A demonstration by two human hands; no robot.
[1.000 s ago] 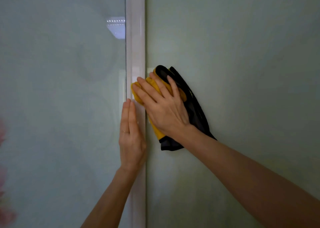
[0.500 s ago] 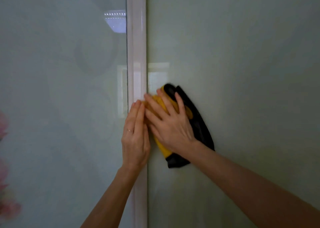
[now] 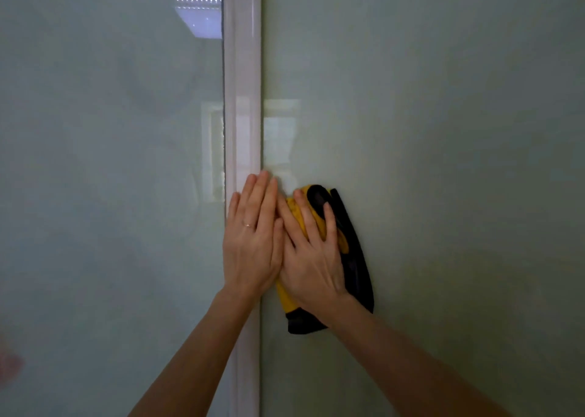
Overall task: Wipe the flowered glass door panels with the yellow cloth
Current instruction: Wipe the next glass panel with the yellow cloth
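Note:
Two pale green glass door panels fill the view, the left panel (image 3: 110,179) and the right panel (image 3: 443,163), split by a white vertical frame strip (image 3: 242,84). A yellow cloth with a black side (image 3: 354,258) lies flat on the right panel beside the strip. My right hand (image 3: 311,258) presses the cloth against the glass with straight spread fingers. My left hand (image 3: 251,239) lies flat on the strip, fingers straight and together, its thumb side touching my right hand. A ring shows on one left finger.
A blurred pink flower print (image 3: 9,366) shows at the lower left edge of the left panel. A ceiling lamp reflection (image 3: 199,14) and a pale window reflection (image 3: 278,138) sit on the glass.
Both hands and the cloth have slid downward in view along the frame strip. My left hand has closed up against my right hand.

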